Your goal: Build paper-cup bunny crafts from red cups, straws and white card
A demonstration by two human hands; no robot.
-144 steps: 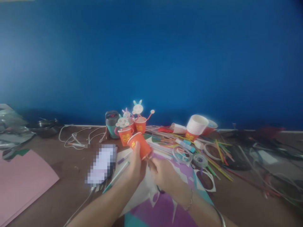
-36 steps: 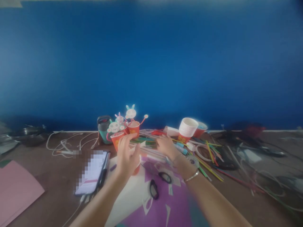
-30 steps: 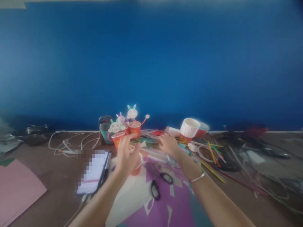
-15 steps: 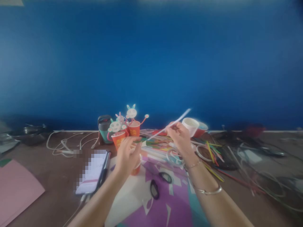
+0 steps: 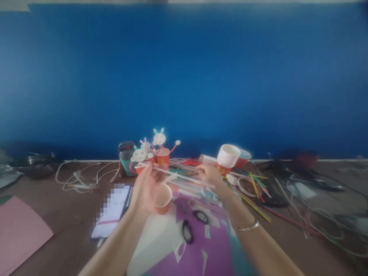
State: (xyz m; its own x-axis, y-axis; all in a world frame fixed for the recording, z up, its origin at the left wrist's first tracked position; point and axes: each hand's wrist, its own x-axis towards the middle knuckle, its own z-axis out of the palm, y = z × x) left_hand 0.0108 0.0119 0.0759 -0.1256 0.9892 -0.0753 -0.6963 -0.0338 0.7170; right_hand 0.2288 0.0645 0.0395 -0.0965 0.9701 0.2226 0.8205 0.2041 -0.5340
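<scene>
Here the left hand (image 5: 145,188) is curling loosely, thumb apart from fingers, and a pale stick (image 5: 181,176) is lying across those fingers — held lightly, by the look of it. The stick is slanting rightward over the clutter, its far end passing close below the right hand (image 5: 209,175). That right hand is hanging palm down over the pile, fingers bent and bunching; whether it is gripping anything, I cannot tell.

Just beside the left hand an orange paper cup (image 5: 162,209) is standing upright, mouth up, on a white sheet (image 5: 152,241); the hand is overlapping its rim in view, so contact is hard to judge. Standing it so near probably keeps it within easy reach, and the light hold on the stick likely leaves it free to turn. The nested stack of cups (image 5: 229,155) is presumably saving room, while the rabbit-faced figures (image 5: 139,154) are standing clustered behind the left hand, perhaps to be out of the way.

Both forearms are coming in from the bottom edge and converging, the right wrist bending inward above its bracelet (image 5: 247,227). Between them, black scissor handles (image 5: 188,232) are lying over the purple paper (image 5: 215,249) — neither hand is touching them.
</scene>
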